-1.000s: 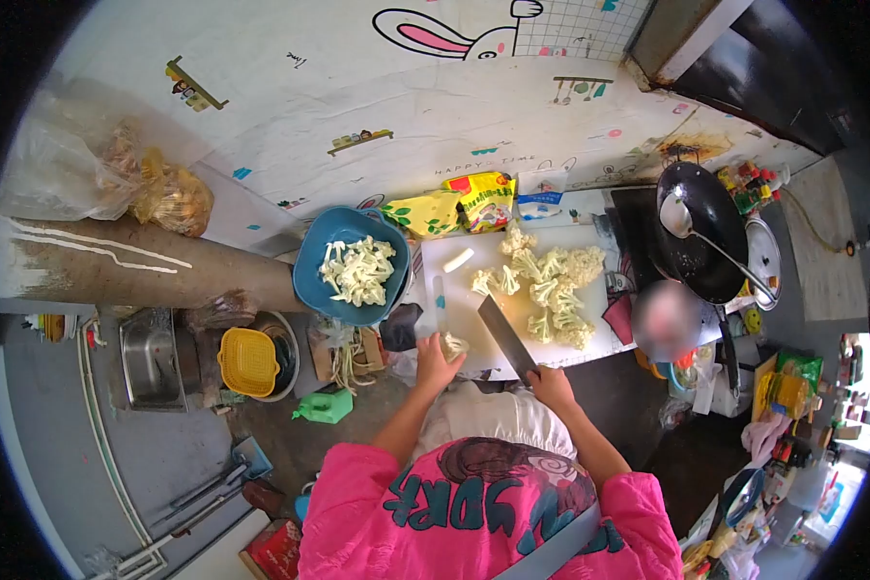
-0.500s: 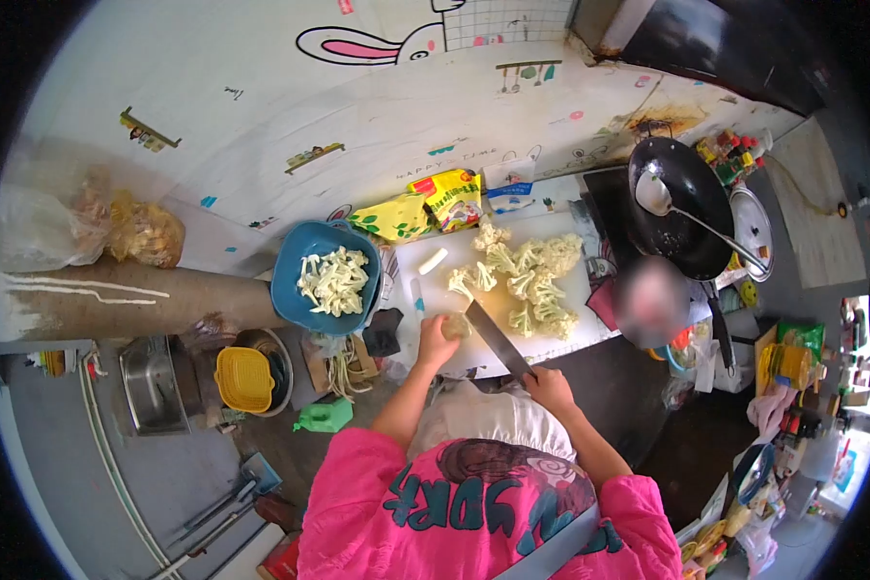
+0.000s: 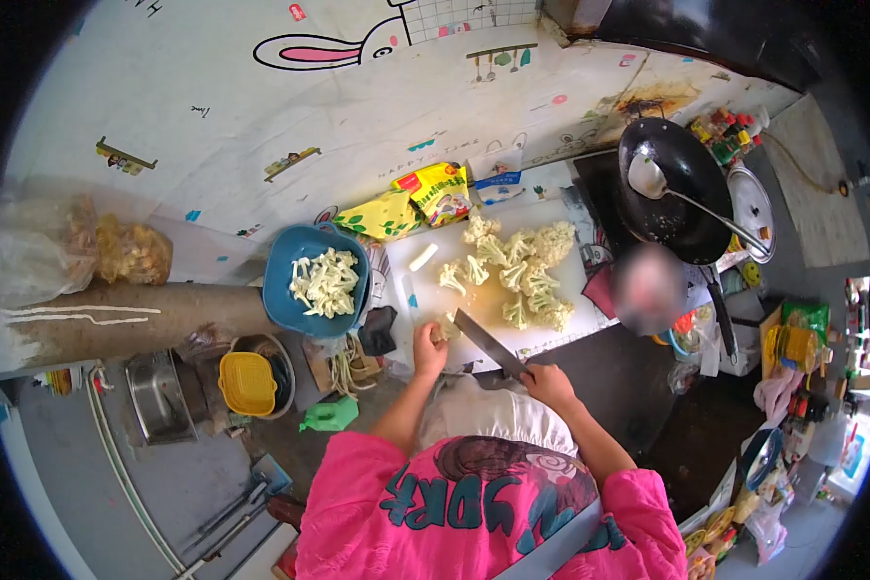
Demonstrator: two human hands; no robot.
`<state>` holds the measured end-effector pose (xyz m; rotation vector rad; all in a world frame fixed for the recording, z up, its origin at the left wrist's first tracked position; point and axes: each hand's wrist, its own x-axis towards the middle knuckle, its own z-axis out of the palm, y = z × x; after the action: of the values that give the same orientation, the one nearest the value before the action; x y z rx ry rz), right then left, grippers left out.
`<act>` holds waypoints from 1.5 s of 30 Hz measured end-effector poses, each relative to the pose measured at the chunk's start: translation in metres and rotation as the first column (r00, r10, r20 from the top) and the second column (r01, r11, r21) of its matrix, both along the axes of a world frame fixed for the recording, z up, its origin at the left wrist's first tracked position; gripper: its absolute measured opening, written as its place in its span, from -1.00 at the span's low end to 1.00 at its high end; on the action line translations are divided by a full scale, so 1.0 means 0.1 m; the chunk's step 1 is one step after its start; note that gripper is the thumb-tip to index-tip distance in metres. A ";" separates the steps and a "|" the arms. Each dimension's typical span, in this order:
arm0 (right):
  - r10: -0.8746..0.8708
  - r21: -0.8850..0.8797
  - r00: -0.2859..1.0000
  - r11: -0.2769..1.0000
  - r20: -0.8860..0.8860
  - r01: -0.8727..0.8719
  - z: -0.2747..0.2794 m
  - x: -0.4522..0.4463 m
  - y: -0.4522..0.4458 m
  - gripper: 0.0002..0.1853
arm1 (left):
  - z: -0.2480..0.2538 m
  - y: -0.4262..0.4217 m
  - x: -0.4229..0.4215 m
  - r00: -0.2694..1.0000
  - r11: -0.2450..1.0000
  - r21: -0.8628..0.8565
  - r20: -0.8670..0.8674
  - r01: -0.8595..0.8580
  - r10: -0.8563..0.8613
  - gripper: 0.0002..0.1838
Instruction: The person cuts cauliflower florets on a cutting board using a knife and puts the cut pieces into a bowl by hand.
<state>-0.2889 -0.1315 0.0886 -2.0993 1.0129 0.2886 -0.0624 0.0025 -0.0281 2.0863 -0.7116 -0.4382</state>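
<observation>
My left hand (image 3: 430, 350) is closed round a small cauliflower piece (image 3: 447, 327) near the front left of the white cutting board (image 3: 414, 287). In my right hand (image 3: 549, 383) is the handle of a cleaver (image 3: 490, 342), its blade slanting up and left so that the tip lies beside that piece. Several cauliflower florets (image 3: 534, 271) are heaped on the right half of the board, with two smaller ones nearer the middle. A white stalk piece (image 3: 422, 256) lies at the upper left. Cut florets (image 3: 325, 282) fill part of a blue basin (image 3: 278, 271) left of the board.
Behind the board lie yellow packets (image 3: 382, 215). A black wok (image 3: 671, 227) with a ladle (image 3: 647, 178) sits on the stove at the right, its handle pointing forward. A yellow basket (image 3: 248, 383) and a sink (image 3: 160, 396) are at the lower left.
The whole view has shifted, moving the board and basin left in the frame. My left hand has brought the cauliflower piece up beside the blade tip. The cleaver stays in my right hand.
</observation>
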 end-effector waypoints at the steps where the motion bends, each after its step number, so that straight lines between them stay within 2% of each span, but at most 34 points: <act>1: 0.004 0.003 1.000 1.000 -0.018 -0.004 0.01 0.02 -0.01 -0.74 | 0.03 0.00 0.00 1.000 1.000 0.013 0.004 0.006 -0.006 -0.62; 9: 0.032 0.041 0.984 0.999 -0.175 -0.025 -0.07 0.09 -0.01 -0.75 | 0.12 -0.12 0.06 0.999 0.995 0.091 0.014 0.039 -0.040 -0.64; 12: 0.025 0.056 0.986 0.998 -0.168 -0.015 -0.12 0.12 -0.01 -0.73 | 0.23 -0.21 0.06 1.000 0.980 0.201 0.001 0.013 -0.014 -0.64; 15: 0.075 0.062 0.980 0.996 -0.186 -0.064 -0.19 0.18 -0.03 -0.71 | 0.12 -0.20 0.12 0.993 0.984 0.178 -0.113 0.007 0.014 -0.66; 18: 0.049 0.053 0.981 0.998 -0.186 -0.040 -0.19 0.22 -0.01 -0.69 | 0.17 -0.14 0.12 0.998 0.988 0.143 -0.025 -0.049 0.053 -0.66; 21: -0.002 0.078 0.995 0.997 -0.104 0.010 -0.14 0.19 0.01 -0.69 | 0.17 -0.10 0.11 0.994 0.985 0.132 0.011 -0.107 0.106 -0.67; 27: -0.063 0.053 0.997 0.996 -0.048 0.066 0.07 0.11 0.02 -0.72 | 0.17 -0.14 0.15 0.995 0.978 0.185 0.001 -0.099 0.101 -0.66; 42: 0.110 -0.107 0.992 0.988 -0.057 -0.116 0.00 0.15 0.02 -0.74 | 0.28 -0.19 0.17 0.993 0.969 0.234 -0.061 -0.083 0.100 -0.65; 45: 0.106 -0.081 0.987 0.990 -0.119 -0.116 -0.03 0.19 0.01 -0.74 | 0.21 -0.21 0.19 0.999 0.970 0.242 0.009 -0.039 0.038 -0.66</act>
<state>-0.2699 -0.1301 0.0856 -2.2451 0.9920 0.4320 -0.0437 -0.0185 -0.0069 2.3261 -0.6447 -0.5208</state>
